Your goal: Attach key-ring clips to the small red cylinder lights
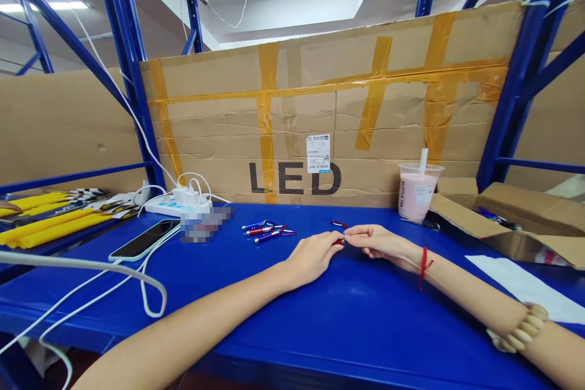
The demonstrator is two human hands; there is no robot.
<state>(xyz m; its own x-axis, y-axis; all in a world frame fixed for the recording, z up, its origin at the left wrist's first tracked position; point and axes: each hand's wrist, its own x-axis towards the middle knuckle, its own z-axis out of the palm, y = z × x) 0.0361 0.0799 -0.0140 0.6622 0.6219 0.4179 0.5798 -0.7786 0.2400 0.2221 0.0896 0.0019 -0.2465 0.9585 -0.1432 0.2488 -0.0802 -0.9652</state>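
Note:
Between the thumb and fingers of my left hand (313,256) is a small red metal tube (339,242), mostly covered by the fingers. My right hand (377,242) pinches at the tube's silvery end, and the fingertips of both hands nearly meet there. Whatever else the right fingertips hold is too small to make out. Just beyond the hands lies another short red metal piece (338,223). To the left of my left hand, several small blue, red and purple metal penlights (267,230) with clips lie in a loose group.
A phone (144,239), white cables and a power strip (176,204) lie at the left. At the right stand a pink drink cup (418,192), an open cardboard box (507,219) and a white sheet (525,286). Tall cardboard (219,152) backs the blue table (365,329).

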